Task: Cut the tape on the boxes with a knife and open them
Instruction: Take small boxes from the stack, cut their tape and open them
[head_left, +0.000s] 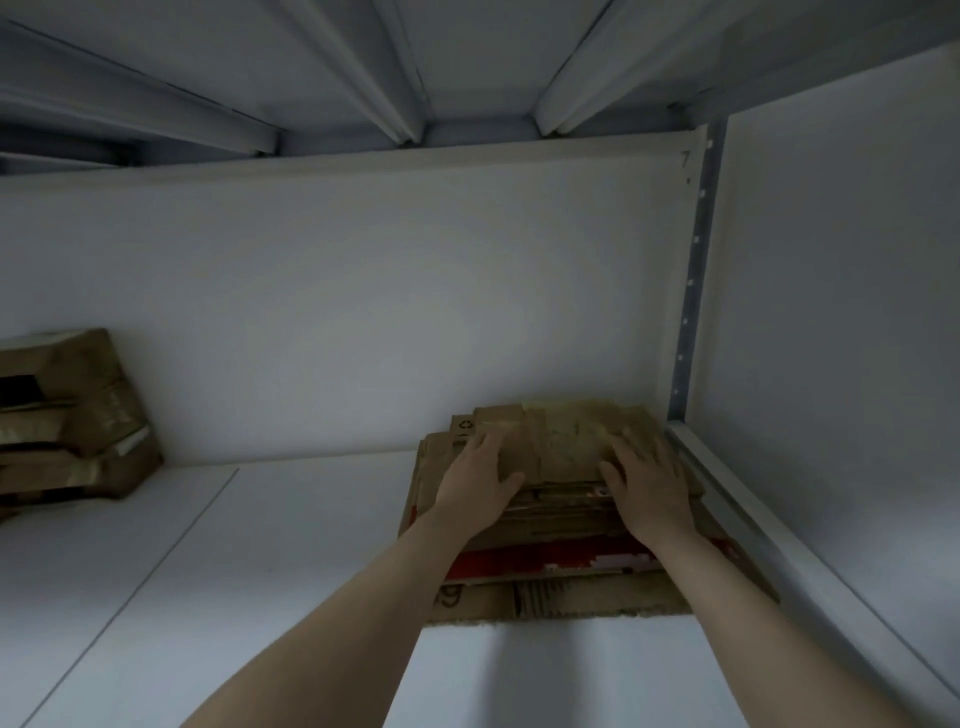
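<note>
Hands flat on cardboard stack.

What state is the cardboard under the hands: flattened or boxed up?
Flattened. The cardboard stack lies in thin flat layers on the shelf; left hand and right hand rest flat on top.

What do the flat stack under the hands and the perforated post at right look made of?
Flat stack: brown corrugated cardboard, matte; layered edges and fluting show at the front. Perforated post: probably painted metal, pale grey, smooth, with a row of punched holes.
</note>
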